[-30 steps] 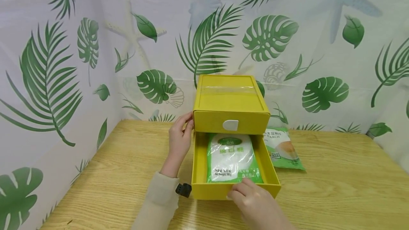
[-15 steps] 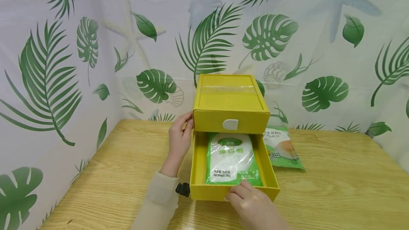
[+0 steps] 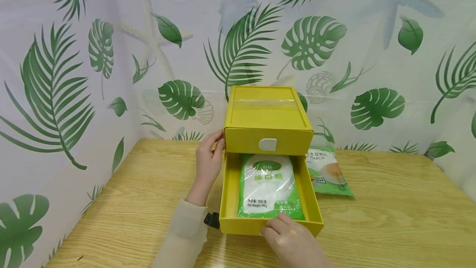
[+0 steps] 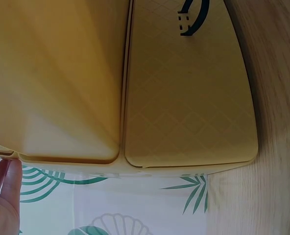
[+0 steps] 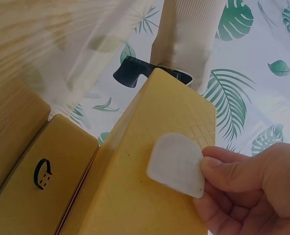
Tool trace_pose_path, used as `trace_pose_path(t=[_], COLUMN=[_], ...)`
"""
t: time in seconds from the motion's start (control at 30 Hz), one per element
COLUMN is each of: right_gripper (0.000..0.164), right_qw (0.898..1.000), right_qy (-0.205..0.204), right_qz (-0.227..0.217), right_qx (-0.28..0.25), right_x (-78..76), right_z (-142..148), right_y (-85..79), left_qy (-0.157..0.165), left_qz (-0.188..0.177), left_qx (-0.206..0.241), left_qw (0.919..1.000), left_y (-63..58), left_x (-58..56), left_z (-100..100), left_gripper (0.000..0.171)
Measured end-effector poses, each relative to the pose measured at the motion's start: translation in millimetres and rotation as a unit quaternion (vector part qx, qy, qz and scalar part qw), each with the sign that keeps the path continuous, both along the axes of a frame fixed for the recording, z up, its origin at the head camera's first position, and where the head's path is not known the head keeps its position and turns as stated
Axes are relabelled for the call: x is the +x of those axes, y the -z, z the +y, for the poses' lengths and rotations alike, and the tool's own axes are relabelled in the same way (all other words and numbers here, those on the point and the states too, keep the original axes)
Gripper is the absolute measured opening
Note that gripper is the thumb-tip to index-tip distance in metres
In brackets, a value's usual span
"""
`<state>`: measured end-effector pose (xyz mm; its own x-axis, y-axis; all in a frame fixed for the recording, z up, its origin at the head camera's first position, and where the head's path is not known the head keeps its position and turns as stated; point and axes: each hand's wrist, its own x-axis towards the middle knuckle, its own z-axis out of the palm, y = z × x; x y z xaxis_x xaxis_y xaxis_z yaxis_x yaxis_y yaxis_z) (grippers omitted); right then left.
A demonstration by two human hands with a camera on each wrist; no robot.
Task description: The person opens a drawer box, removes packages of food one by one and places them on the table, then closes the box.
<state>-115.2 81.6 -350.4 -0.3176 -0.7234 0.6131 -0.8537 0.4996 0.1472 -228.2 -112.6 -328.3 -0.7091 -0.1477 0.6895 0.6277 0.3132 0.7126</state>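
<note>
A small yellow drawer box point(image 3: 267, 113) stands on the wooden table. Its lower drawer point(image 3: 230, 224) is pulled well out toward me, and the upper one point(image 3: 245, 142) sits closed with a white tab on its front. In the lower drawer lies a white and green bag of sugar point(image 3: 265, 185), marked 300 g. My right hand point(image 3: 295, 239) pinches the drawer's front at the white tab handle point(image 5: 174, 164), thumb at the tab and fingers near the rim. Extended fingers of my left hand point(image 3: 209, 160) press against the box's left side by the upper drawer.
Behind the box's right side lies a green and white starch packet point(image 3: 329, 173), partly hidden. A black wrist device point(image 3: 212, 220) shows beside my left sleeve point(image 3: 186, 230). A leaf-patterned cloth point(image 3: 178, 32) hangs behind the wooden table point(image 3: 390, 218).
The lower drawer has slid slightly farther out toward me, with the sugar bag in it and my right hand moving along. My left hand has stayed at the box's side.
</note>
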Motion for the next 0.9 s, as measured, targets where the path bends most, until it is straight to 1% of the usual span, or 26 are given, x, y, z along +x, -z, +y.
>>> trace_pose_path(t=[0.13, 0.43, 0.57, 0.67, 0.9], right_gripper=[0.020, 0.015, 0.012, 0.014, 0.013], right_qw=[1.000, 1.000, 0.999, 0.999, 0.998], right_qy=[-0.002, 0.010, 0.021, 0.030, 0.050], right_qz=[0.014, 0.014, -0.003, -0.014, -0.040], right_qx=[-0.002, 0.007, 0.023, 0.029, 0.013], right_x=[-0.2, 1.6, 3.4, 4.4, 7.7], right_z=[-0.4, -0.9, -1.0, -0.8, -0.6], right_y=[1.0, 0.9, 1.0, 0.9, -2.9], left_qy=[-0.004, -0.006, -0.004, -0.003, -0.002], left_qz=[0.002, 0.000, 0.001, 0.001, 0.001], left_qx=[-0.002, -0.004, -0.003, -0.002, -0.002], left_qw=[1.0000, 1.0000, 1.0000, 1.0000, 1.0000], left_y=[0.0, 0.0, 0.0, -0.3, -1.5], left_x=[-0.1, 0.1, 0.1, 0.2, 0.8], left_z=[0.0, -0.2, -0.3, -0.2, 0.3], left_gripper=[0.023, 0.022, 0.022, 0.022, 0.022])
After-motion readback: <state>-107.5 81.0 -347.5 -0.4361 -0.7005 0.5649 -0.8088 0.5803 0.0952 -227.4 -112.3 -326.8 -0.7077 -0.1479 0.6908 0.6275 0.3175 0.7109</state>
